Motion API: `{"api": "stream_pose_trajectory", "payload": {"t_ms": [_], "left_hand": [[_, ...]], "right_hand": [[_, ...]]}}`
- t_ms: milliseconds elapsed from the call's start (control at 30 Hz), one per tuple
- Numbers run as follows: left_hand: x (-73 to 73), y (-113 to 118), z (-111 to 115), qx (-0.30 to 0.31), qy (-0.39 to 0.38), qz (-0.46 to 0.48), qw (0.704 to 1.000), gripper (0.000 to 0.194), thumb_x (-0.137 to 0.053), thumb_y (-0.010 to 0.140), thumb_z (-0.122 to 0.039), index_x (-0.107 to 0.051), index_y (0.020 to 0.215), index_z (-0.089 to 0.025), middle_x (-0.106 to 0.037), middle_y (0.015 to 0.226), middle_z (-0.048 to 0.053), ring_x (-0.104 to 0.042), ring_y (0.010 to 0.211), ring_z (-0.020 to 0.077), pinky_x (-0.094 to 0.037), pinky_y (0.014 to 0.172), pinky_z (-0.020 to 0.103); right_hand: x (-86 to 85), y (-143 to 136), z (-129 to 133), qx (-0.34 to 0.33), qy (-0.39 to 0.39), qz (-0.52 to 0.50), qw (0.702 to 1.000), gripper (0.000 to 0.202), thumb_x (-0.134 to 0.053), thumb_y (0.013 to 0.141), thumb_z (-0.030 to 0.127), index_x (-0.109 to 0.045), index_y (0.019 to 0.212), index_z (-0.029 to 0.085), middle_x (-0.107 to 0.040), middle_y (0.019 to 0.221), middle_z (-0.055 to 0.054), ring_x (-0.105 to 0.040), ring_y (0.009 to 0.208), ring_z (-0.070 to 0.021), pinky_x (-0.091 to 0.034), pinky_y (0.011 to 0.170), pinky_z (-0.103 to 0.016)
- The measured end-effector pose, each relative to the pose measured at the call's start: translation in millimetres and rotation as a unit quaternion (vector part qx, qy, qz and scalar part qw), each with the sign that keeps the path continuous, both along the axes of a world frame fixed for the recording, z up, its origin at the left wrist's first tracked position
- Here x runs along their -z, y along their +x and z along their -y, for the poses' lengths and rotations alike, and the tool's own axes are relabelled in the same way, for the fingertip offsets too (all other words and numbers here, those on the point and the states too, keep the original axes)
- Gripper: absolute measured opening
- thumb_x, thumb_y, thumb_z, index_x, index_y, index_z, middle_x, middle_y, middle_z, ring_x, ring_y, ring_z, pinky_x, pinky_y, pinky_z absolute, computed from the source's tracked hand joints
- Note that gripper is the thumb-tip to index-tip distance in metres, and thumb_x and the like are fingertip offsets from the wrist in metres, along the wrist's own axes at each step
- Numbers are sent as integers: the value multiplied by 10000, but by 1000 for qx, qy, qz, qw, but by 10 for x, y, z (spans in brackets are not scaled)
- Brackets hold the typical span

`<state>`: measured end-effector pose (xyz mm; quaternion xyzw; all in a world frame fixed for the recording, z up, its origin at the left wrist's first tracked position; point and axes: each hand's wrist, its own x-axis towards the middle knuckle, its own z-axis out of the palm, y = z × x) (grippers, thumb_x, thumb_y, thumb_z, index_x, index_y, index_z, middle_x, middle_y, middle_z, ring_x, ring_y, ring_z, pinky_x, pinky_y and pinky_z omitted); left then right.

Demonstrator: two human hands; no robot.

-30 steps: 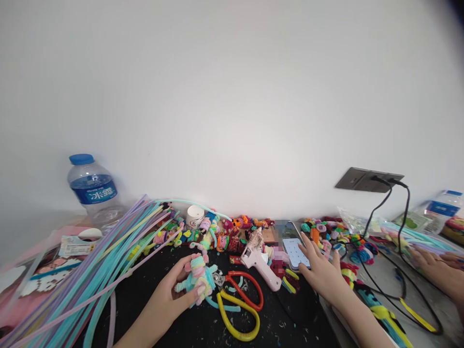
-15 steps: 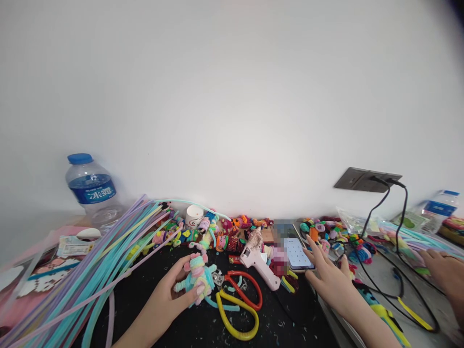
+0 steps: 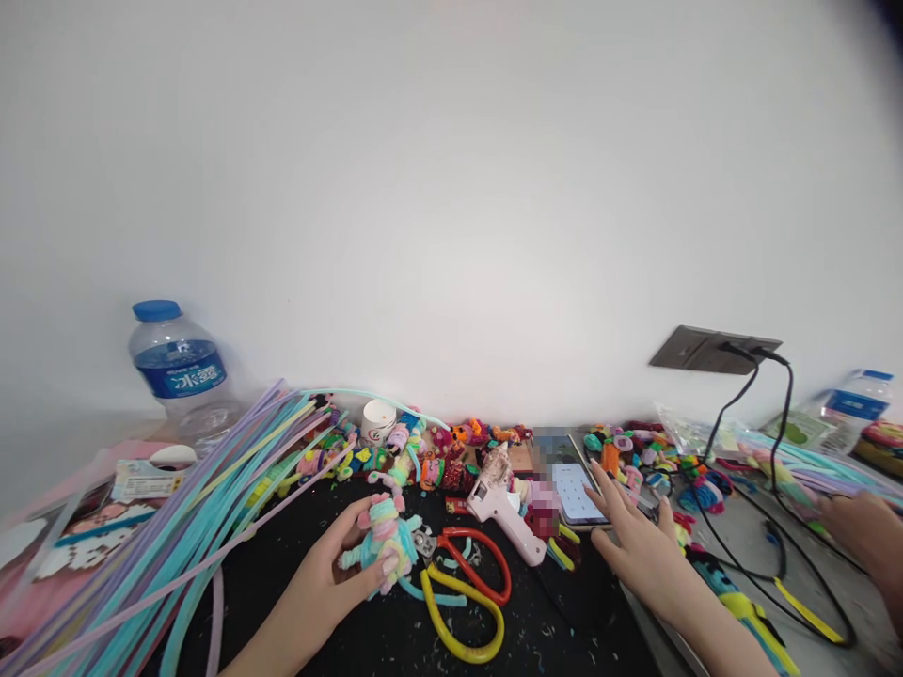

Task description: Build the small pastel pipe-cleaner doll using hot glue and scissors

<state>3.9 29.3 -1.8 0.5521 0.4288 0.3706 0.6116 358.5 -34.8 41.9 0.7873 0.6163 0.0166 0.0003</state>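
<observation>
My left hand is closed around a small pastel pipe-cleaner figure in blue, pink and yellow, low over the black mat. My right hand has its fingers spread, with the fingertips at the right edge of a phone showing a lit keypad-like screen. Scissors with one red and one yellow handle lie just right of the figure. A pale pink glue gun rests between the scissors and the phone.
Long pastel pipe cleaners spread across the left, beside a water bottle. A paper cup stands among colourful figures. Black cables hang from a wall socket. Another person's hand is at far right.
My right hand has shifted slightly left, its fingertips now over the phone's edge. The other person's hand at far right has changed pose. My left hand has stayed put.
</observation>
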Motion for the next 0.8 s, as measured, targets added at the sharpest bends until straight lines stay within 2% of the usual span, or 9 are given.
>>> {"api": "stream_pose_trajectory", "payload": {"t_ms": [233, 400, 567, 667, 733, 800], "left_hand": [[-4, -2, 7, -5, -6, -11, 1000, 563, -650, 722, -385, -466, 1229, -219, -594, 1228, 80, -497, 1180, 282, -515, 841, 308], [17, -2, 6, -6, -7, -11, 1000, 557, -653, 722, -367, -466, 1222, -210, -607, 1202, 85, -485, 1192, 273, -511, 842, 297], [11, 10, -5, 1, -7, -1, 1000, 553, -650, 730, -354, -449, 1225, -211, -609, 1193, 86, -512, 1161, 262, -508, 842, 287], [7, 8, -7, 2, -5, -8, 1000, 543, -649, 730, -364, -461, 1216, -211, -613, 1188, 87, -506, 1169, 264, -510, 835, 278], [9, 4, -3, 7, 1, -3, 1000, 526, -639, 740, -370, -464, 1213, -221, -608, 1200, 80, -504, 1172, 258, -509, 834, 270], [9, 2, 3, 8, 6, 7, 1000, 526, -642, 738, -368, -465, 1213, -230, -604, 1211, 70, -507, 1171, 253, -505, 842, 266]], "right_hand": [[54, -101, -25, -56, 19, 3, 998, 700, -334, 788, 210, -80, 1440, 187, -536, 1284, -80, -320, 1303, -274, -29, 1010, -666], [139, -93, -49, -72, 16, 22, 997, 666, -355, 769, 205, -206, 1416, 159, -539, 1278, -94, -319, 1300, -293, -4, 1009, -668], [22, -125, -51, -81, 74, -19, 994, 637, -346, 794, 190, -160, 1404, 163, -573, 1246, -75, -379, 1269, -274, 13, 1032, -639], [-85, -278, -48, -99, 135, -68, 983, 513, -346, 824, 193, -273, 1332, 181, -650, 1132, -63, -469, 1198, -253, -92, 1065, -580], [-118, -463, -40, -121, 184, -100, 970, 400, -352, 843, 198, -378, 1242, 194, -681, 1032, -62, -529, 1123, -244, -239, 1045, -520], [-109, -705, -28, -167, 214, -129, 954, 320, -359, 850, 181, -460, 1152, 206, -663, 998, -68, -583, 1017, -228, -407, 933, -436]]}}
